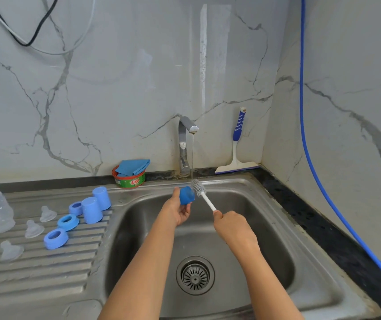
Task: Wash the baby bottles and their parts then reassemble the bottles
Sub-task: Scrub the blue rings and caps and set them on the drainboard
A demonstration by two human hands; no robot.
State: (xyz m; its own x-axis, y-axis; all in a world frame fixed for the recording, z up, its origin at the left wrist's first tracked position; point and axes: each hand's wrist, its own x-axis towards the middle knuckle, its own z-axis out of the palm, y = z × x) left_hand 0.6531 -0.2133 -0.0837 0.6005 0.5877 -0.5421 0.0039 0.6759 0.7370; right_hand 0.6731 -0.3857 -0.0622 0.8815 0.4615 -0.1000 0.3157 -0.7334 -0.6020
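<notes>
Bottle cap (186, 195) lay pinched in our left grip (178, 209); our right grip (231, 225) clasped the brush (205, 197), bristles just beside the cap.

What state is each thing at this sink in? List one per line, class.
Tap: running, thin stream.
Blue cap: held in left hand, over the sink.
Brush: gripped by right hand, bristles under the stream.
Two caps: standing on the drainboard.
Three rings: lying on the drainboard.
Soap tub: open, cloth on top.
</notes>
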